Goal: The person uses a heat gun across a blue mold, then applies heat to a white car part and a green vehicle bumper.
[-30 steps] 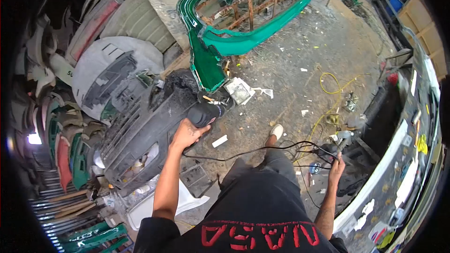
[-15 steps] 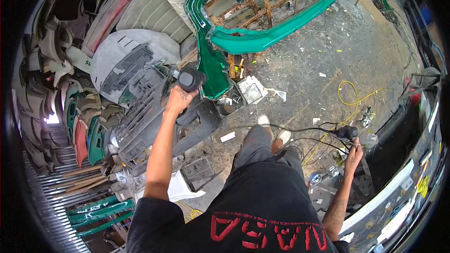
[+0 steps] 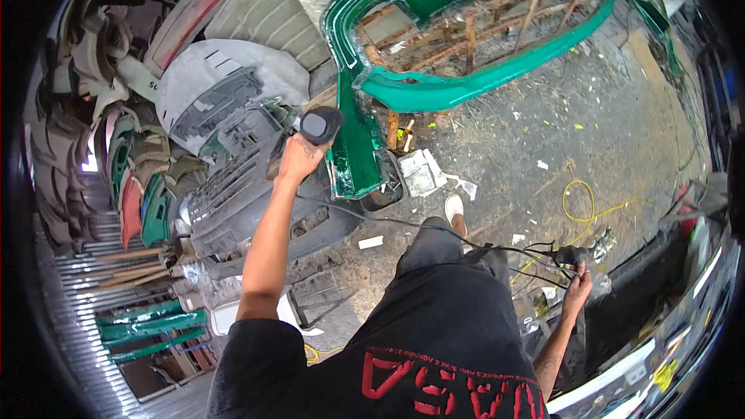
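Observation:
My left hand (image 3: 301,159) is wrapped round a black power tool (image 3: 320,125), held above the dark grey moulded part (image 3: 240,194) and beside the narrow end of the glossy green moulding (image 3: 358,151). A black cord (image 3: 388,219) runs from the tool's side across my legs to the right. On that side my right hand (image 3: 578,287) has its fingers closed on a dark object (image 3: 573,256) with loops of black cable around it; what the object is cannot be made out.
A rusty metal frame (image 3: 470,45) stands inside the green moulding. White scraps lie beside a dark tub (image 3: 388,194). Curved panels are stacked at the left (image 3: 132,209). A yellow hose (image 3: 591,213) loops on the floor. A long light-edged panel (image 3: 621,368) stands at the lower right.
The view has shifted as I moved forward. My left hand with the tool has moved from over the floor tub to above the grey part. My right hand still holds the dark object.

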Demonstrator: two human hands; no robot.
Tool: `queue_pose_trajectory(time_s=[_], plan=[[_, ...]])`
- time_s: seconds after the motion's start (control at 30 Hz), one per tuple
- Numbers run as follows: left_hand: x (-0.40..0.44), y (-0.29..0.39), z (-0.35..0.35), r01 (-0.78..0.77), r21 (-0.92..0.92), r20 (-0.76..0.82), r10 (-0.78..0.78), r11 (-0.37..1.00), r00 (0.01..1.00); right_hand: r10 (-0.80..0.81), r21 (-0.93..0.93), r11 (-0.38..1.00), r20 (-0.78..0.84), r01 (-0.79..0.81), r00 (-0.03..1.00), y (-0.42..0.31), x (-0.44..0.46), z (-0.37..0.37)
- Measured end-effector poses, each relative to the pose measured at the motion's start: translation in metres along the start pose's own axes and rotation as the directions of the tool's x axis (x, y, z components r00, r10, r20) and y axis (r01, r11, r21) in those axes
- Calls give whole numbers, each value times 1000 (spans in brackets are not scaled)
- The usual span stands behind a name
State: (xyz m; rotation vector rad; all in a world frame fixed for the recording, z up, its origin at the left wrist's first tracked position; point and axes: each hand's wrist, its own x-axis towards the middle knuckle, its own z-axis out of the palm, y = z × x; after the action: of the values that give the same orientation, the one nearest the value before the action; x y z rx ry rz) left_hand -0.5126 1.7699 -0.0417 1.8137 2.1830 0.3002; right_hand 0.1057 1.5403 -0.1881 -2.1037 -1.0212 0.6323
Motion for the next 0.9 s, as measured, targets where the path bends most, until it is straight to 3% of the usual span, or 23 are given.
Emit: queue_pose_trajectory(time_s=[0.07,0.13,0.17,0.2,0.23,0.37,0.47,0.5,0.63,0.7,0.73,0.77,0.8,0.87,0.9], plan=[[14,6,-3,99,38,27,-100,994,995,10,-64,998,2,-10,1000,-12,24,1],[12,28,-14,186,-239,109,-164,953,980,66,-14,998,4,-66,998,-18,49,3],[18,-3,3,250,-170,181,-220,953,959,21,11,1000,-7,-21,1000,-20,59,5],[7,28,-9,231,-247,193,-185,941,963,-26,37,999,-18,26,1000,-21,71,7],[4,13,0,303,-202,269,-244,931,932,2,99,995,5,-3,1000,-25,82,9],[-23,0,25,549,-125,540,-408,826,736,-46,41,998,51,44,998,-32,131,14],[-32,13,32,623,-106,569,-467,775,677,-151,64,987,47,148,987,-34,173,25],[-32,28,28,655,-182,528,-490,733,694,-87,59,995,129,80,988,-33,189,23],[-12,54,29,642,-312,343,-547,700,763,-131,28,991,226,128,965,-35,253,25],[3,83,21,506,-502,76,-548,701,833,-145,92,988,258,126,955,-37,283,31],[10,93,15,571,-467,61,-620,675,782,-138,146,984,267,102,954,-38,296,31],[14,99,15,551,-496,14,-628,671,778,-108,2,993,371,115,922,-37,314,25],[17,105,15,529,-523,-34,-636,668,771,-114,1,992,387,123,915,-38,325,25],[14,108,23,529,-541,-54,-654,654,754,-109,48,994,445,98,889,-40,344,32],[10,107,29,517,-557,-70,-657,650,750,-149,156,983,393,94,907,-41,349,40]])
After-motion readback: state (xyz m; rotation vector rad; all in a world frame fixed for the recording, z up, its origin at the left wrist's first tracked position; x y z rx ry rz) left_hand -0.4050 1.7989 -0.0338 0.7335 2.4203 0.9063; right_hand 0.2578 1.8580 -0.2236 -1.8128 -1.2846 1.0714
